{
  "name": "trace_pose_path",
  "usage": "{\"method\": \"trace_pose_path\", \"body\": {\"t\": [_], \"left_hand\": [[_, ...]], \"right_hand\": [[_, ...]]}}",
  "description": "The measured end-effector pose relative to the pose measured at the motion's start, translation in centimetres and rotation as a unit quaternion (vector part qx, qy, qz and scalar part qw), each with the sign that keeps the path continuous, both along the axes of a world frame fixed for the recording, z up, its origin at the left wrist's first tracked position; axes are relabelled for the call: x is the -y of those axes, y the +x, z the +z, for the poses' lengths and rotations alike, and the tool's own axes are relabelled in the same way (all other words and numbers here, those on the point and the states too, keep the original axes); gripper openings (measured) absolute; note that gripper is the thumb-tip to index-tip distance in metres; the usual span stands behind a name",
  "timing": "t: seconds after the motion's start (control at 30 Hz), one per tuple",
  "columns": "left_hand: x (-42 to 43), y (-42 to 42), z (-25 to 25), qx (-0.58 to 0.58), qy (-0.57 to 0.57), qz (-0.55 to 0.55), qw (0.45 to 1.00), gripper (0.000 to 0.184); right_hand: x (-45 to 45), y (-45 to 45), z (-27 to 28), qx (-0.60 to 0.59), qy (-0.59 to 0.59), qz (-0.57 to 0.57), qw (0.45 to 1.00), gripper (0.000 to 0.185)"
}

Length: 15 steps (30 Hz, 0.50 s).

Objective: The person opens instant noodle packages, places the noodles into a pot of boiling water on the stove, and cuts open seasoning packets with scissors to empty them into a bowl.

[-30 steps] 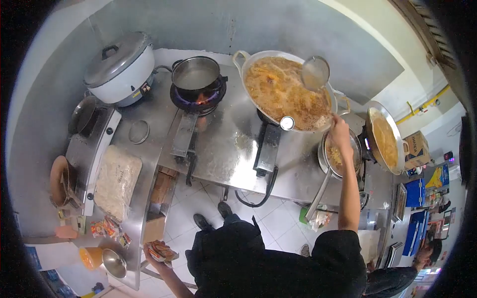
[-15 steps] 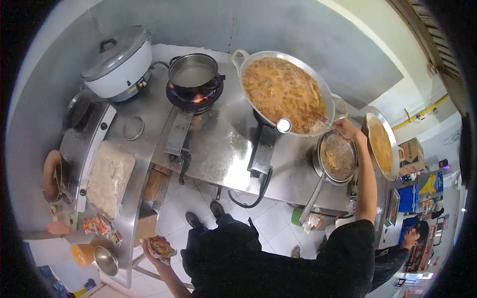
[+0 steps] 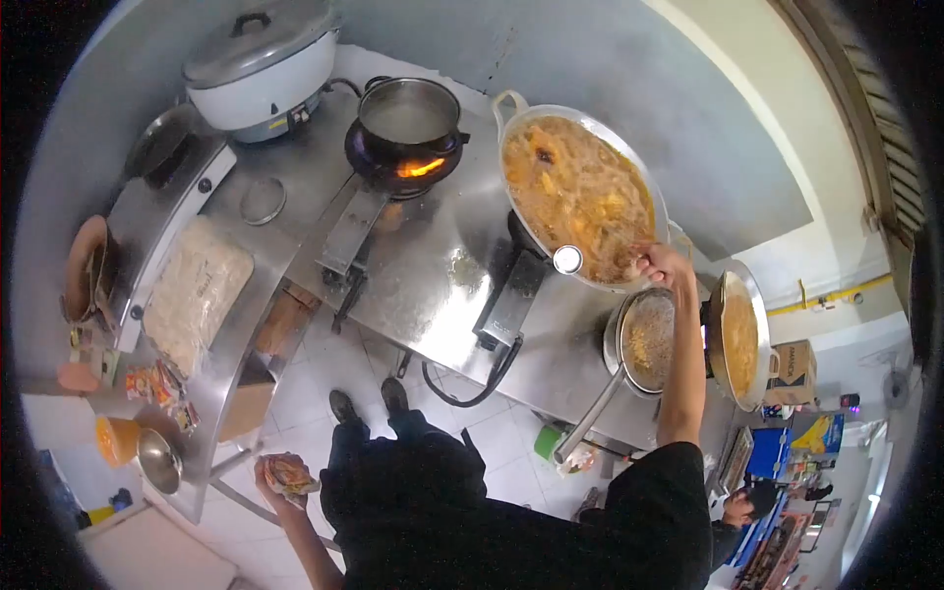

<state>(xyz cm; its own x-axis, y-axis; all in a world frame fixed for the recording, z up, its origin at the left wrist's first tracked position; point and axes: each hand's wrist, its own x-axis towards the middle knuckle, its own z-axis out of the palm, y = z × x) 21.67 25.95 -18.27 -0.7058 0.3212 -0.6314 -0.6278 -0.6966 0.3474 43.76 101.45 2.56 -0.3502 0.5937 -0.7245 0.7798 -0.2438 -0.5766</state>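
Wok (image 3: 536,111) bubbles above the worktop (image 3: 442,295), the right hand (image 3: 667,264) over its near rim with fingers curled; I cannot tell what that grip pinches. The left hand (image 3: 269,484) clasps a colourful packet (image 3: 290,474) beside the worktop. A long-handled strainer (image 3: 593,419) sits near the wok.

The small pot (image 3: 409,110) stands left of the wok (image 3: 580,202).
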Motion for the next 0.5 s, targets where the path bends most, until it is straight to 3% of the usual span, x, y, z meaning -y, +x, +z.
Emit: {"method": "trace_pose_path", "body": {"t": [0.1,0.2,0.23,0.33,0.5], "left_hand": [[0.2,0.2,2.0,-0.045,-0.086,0.013,0.995,0.030],[1.5,0.1,0.2,-0.046,-0.036,0.003,0.998,0.032],[1.2,-0.1,0.3,-0.038,-0.073,0.012,0.997,0.035],[-0.6,-1.0,2.9,-0.020,-0.072,0.027,0.997,0.037],[-0.9,-1.1,2.9,-0.014,-0.092,0.028,0.995,0.037]], "right_hand": [[1.9,-1.4,1.7,-0.055,0.008,-0.048,0.997,0.035],[-0.4,-3.0,-0.5,-0.026,0.066,-0.017,0.997,0.035],[-0.8,-2.5,-1.2,-0.023,0.065,-0.025,0.997,0.035],[-0.3,-2.9,-2.0,-0.167,0.042,-0.108,0.979,0.025],[2.5,-1.0,-0.5,-0.193,0.053,-0.129,0.971,0.029]]}}
